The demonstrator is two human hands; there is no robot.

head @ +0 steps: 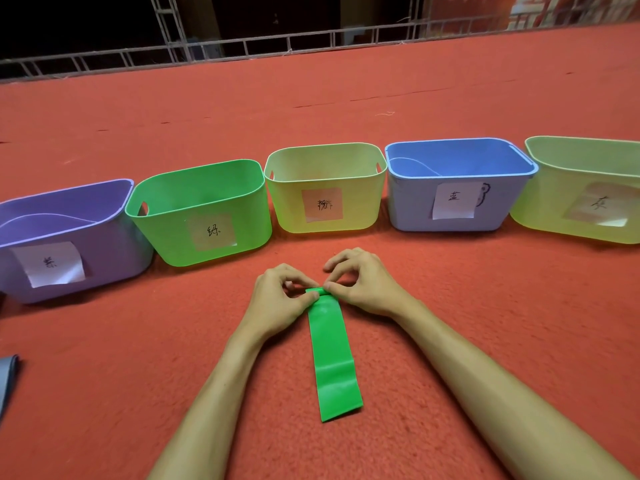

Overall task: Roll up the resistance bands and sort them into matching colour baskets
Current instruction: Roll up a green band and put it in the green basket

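Observation:
A green resistance band (334, 358) lies flat on the red carpet, pointing away from me. Its far end is folded into a small roll. My left hand (280, 296) pinches the roll's left side and my right hand (360, 282) pinches its right side. Beyond the hands stands a row of baskets, each with a paper label: purple basket (114, 244), green basket (166, 233), pale yellow basket (287, 209), blue basket (408, 206) and a second yellow-green basket (540, 209) at the far right.
A grey-blue band (7, 379) shows at the left edge of the carpet. Open red carpet (346, 109) stretches behind the baskets up to a metal truss railing (242, 50) at the back.

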